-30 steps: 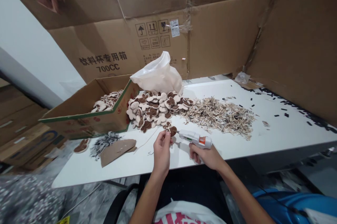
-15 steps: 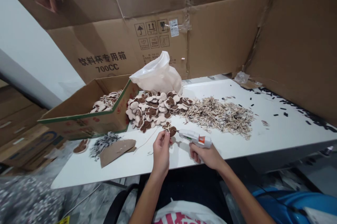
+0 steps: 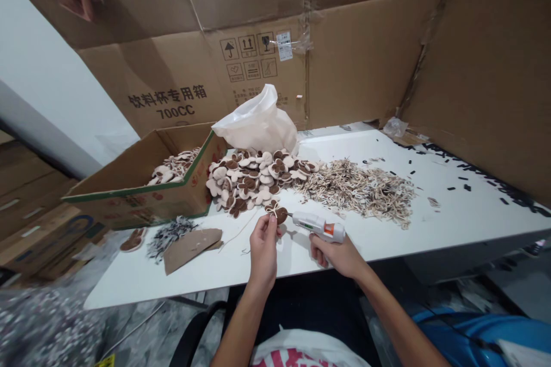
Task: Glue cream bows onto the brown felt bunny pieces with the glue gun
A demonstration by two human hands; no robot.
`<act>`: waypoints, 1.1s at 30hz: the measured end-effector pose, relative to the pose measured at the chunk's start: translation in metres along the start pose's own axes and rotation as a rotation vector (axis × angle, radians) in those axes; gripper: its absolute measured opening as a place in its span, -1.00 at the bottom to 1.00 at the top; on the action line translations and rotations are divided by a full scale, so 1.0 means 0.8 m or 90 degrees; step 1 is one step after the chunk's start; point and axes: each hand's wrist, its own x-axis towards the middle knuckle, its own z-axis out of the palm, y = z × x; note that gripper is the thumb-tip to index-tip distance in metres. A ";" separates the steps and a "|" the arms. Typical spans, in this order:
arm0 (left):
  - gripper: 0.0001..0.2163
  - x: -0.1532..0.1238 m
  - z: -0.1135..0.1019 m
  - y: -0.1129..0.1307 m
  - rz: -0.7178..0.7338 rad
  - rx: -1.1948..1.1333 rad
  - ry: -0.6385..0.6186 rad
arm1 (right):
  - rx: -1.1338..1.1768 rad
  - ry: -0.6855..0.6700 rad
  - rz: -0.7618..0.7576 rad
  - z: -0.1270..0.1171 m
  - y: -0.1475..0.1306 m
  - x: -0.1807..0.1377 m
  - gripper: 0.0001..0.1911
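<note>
The left hand point(image 3: 263, 252) has its fingers point(image 3: 271, 224) pinched on a small brown-and-cream flower piece point(image 3: 279, 213) with a pale bow on it, held at the fingertips just above the table point(image 3: 430, 223). The right hand point(image 3: 338, 255) is clenched around the grip of a white glue gun point(image 3: 319, 224). The gun's long axis runs sideways from the right fingers toward the left ones. Its nozzle points at the right edge of the piece and looks to be touching it or just short of it, so the left hand is the nearer to the piece. Just beyond the left fingertips lies a heap of like pieces point(image 3: 253, 177), with a white bag point(image 3: 258, 123) behind it. A spread of small pale bows point(image 3: 361, 186) lies beyond the right fingers. A cardboard box point(image 3: 142, 194) holding more pieces stands well to the left of the left fingers, and a cardboard scrap point(image 3: 189, 246) lies nearer. Cardboard sheets point(image 3: 365, 62) wall in the far side.
</note>
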 end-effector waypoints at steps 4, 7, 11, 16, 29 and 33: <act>-0.72 0.000 0.000 0.000 0.003 0.004 -0.001 | 0.004 -0.003 0.002 0.000 -0.002 0.000 -0.68; -0.73 -0.001 0.000 0.000 0.000 0.003 -0.002 | 0.010 -0.010 0.000 0.000 -0.002 -0.001 -0.69; -0.71 -0.001 0.000 0.000 -0.005 -0.001 -0.003 | 0.011 -0.019 -0.001 0.000 -0.002 -0.001 -0.69; -0.71 -0.001 -0.001 0.001 -0.011 0.004 -0.009 | 0.015 -0.047 -0.023 -0.003 0.000 -0.001 -0.67; -0.70 -0.001 -0.001 0.005 -0.018 -0.015 -0.029 | 0.152 -0.111 -0.061 -0.016 0.009 -0.001 -0.59; -0.67 -0.003 0.000 0.007 -0.020 0.035 -0.055 | 0.184 -0.085 -0.067 -0.016 0.014 0.002 -0.59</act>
